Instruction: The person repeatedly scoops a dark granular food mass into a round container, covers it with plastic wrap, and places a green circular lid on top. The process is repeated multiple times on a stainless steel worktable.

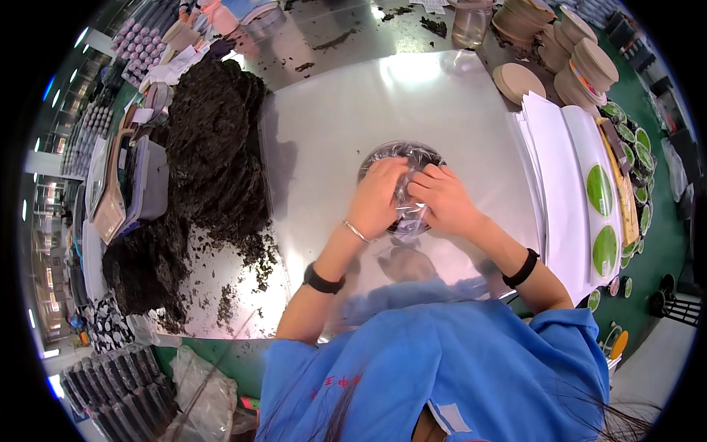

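Note:
Before me a round, dark-filled container (402, 145) stands on a shiny sheet-covered metal worktop (331, 127), with crinkled clear plastic film (410, 205) in and over it. My left hand (381, 190) grips the film at the container's left side, fingertips near its far rim. Opposite, the curled fingers of my right hand (444, 196) are on the film at the right side. Both hands partly hide the container, so its contents show only as dark patches. Left of the sheet rises a large pile of dark dried seaweed (212, 132), with crumbs around its base.
A grey plastic bin (149, 177) stands beyond the pile. White paper sheets (544, 182) and green round labels (599, 190) lie at right. Stacked round cardboard discs (585, 72) and a clear jar of liquid (471, 27) stand far right. Packed dark goods (116, 392) sit lower left.

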### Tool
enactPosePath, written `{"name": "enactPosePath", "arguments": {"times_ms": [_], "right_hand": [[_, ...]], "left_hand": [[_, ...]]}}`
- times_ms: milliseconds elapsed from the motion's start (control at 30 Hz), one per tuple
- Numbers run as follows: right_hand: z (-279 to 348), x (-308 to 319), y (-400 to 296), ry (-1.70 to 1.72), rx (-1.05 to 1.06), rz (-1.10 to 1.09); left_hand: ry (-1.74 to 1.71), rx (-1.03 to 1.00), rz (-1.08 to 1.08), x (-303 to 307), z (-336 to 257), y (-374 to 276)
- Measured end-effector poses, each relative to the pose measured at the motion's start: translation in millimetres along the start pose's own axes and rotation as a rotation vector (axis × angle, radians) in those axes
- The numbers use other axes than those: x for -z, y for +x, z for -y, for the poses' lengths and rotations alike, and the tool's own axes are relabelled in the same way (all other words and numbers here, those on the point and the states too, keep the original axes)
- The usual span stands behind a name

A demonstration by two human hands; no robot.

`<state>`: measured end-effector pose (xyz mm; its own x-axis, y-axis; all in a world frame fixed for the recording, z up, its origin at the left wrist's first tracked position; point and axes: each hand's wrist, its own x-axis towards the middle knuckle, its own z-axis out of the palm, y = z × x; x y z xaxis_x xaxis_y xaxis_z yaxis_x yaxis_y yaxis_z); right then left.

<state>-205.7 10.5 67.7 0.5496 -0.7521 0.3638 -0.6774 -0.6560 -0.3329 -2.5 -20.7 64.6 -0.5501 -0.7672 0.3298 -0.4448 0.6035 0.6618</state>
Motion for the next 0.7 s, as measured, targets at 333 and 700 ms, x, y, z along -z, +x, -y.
{"name": "enactPosePath", "arguments": {"times_ms": [333, 700], "right_hand": [[-9, -50, 39, -0.058, -0.392, 0.160], [-36, 1, 48, -0.133, -0.255, -0.051]], "left_hand": [[-0.384, 0.266, -0.331, -35, -16, -4], [-0.023, 0.088, -0.293, -41, -16, -4]]}}
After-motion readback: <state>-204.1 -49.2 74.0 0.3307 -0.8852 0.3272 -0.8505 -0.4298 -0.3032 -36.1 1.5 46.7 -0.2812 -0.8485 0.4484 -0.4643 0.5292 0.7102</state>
